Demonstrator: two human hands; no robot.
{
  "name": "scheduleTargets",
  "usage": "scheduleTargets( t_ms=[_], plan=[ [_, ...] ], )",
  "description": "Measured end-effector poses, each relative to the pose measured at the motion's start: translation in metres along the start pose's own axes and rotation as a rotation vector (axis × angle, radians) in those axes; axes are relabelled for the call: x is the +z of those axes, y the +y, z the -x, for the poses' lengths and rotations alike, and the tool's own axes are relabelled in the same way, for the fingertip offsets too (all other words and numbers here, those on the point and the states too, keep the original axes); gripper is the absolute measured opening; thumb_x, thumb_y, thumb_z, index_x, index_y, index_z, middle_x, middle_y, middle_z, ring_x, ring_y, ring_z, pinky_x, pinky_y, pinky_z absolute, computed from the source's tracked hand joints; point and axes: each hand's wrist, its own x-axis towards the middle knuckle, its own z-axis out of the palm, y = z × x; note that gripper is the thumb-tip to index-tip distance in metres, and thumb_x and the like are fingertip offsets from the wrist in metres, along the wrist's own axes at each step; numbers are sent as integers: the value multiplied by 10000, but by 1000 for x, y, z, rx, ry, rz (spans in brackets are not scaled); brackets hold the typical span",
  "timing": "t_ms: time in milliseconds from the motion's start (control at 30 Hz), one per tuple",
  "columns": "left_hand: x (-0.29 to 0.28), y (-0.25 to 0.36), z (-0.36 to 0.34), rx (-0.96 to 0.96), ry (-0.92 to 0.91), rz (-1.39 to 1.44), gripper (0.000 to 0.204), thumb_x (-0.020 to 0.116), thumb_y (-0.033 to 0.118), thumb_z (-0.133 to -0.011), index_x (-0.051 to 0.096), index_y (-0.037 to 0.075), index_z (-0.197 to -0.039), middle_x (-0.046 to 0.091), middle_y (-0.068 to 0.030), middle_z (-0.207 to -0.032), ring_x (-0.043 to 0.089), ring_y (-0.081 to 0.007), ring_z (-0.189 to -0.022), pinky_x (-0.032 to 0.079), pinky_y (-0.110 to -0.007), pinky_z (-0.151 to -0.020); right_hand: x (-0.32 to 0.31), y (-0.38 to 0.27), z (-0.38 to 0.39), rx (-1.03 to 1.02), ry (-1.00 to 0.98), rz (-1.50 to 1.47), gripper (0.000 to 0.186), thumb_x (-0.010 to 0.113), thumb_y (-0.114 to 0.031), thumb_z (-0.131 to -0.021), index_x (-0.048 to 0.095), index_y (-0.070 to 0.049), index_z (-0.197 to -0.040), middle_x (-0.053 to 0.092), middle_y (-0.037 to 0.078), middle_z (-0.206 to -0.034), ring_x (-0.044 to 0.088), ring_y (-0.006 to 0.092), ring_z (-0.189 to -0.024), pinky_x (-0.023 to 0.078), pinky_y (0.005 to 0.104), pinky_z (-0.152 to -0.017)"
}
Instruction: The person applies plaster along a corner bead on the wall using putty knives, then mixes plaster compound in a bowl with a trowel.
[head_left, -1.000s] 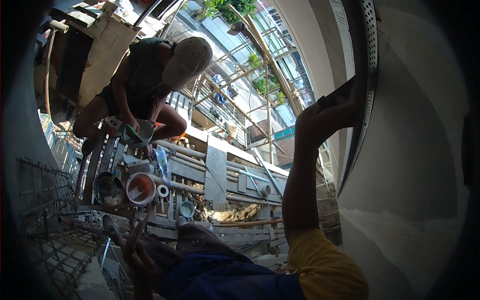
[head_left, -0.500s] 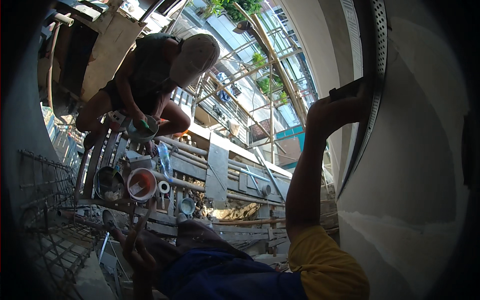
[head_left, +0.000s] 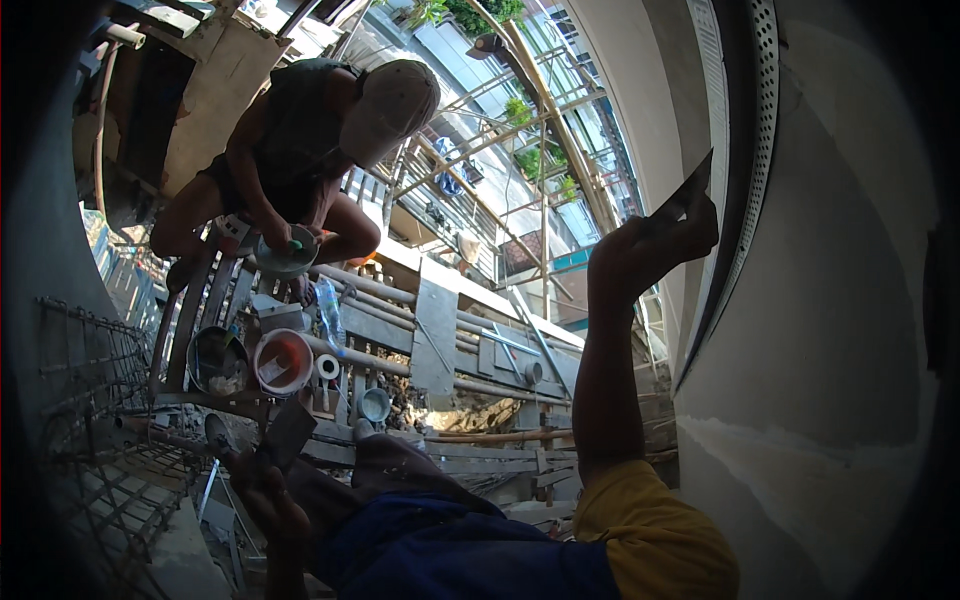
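On the wide wall (head_left: 850,290), light, even pressure at a low angle should work best, I judge; its face looks matt and grey, with a paler band (head_left: 765,475). Along the long, perforated strip (head_left: 767,112), a steep push could catch in the small round holes. The right hand (head_left: 655,245) is closed around a dark, pointed-looking blade (head_left: 690,188) near this strip; I cannot tell whether they touch. The left hand (head_left: 270,500), lower, grips a flat, rectangular grey blade (head_left: 290,432).
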Motion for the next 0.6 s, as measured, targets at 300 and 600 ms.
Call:
scheduleTargets(
  t_ms=[300,600],
  plan=[
    [-3,43,-31,-761,-42,1130,571,531,286,-966,270,88,-1434,511,-101,-1264,591,-222,-1060,551,-342,-847,-112,-138,127,-463,-740,-1443,419,651,-188,-820,595,-122,-1230,510,164,-1234,529,294,-1151,473,428,-985],
    [-12,52,-33,-404,-127,727,535,562,325,-947,374,-2,-1326,557,-102,-1115,567,-193,-1012,474,-341,-895,-61,-84,191,-345,-1080,-1042,483,736,-93,-714,619,-127,-1181,485,94,-1204,512,263,-1142,451,404,-993]
  ],
)
